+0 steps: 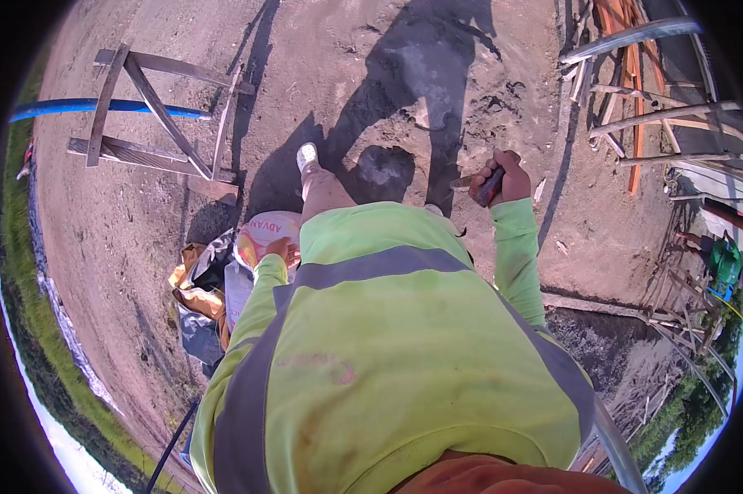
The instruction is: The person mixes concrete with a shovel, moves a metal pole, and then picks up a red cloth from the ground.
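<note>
Over rutted sandy dirt ground (388,49), the right hand (503,177) has its fingers clamped round a short dark-handled tool with grey metal blade (480,186), held forward at the right. The left hand (282,249) rests on a crumpled white printed plastic sack (260,229) below; whether its fingers grip, I cannot tell. Beyond lie a rough wooden trestle (157,123) and a smooth blue pipe (100,107)

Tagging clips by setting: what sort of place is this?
Probably an outdoor construction site: bare dirt ground, a wooden trestle, and a pile of timber and poles. The person wears a hi-vis shirt, and the right hand grips a dark-handled tool.
</note>
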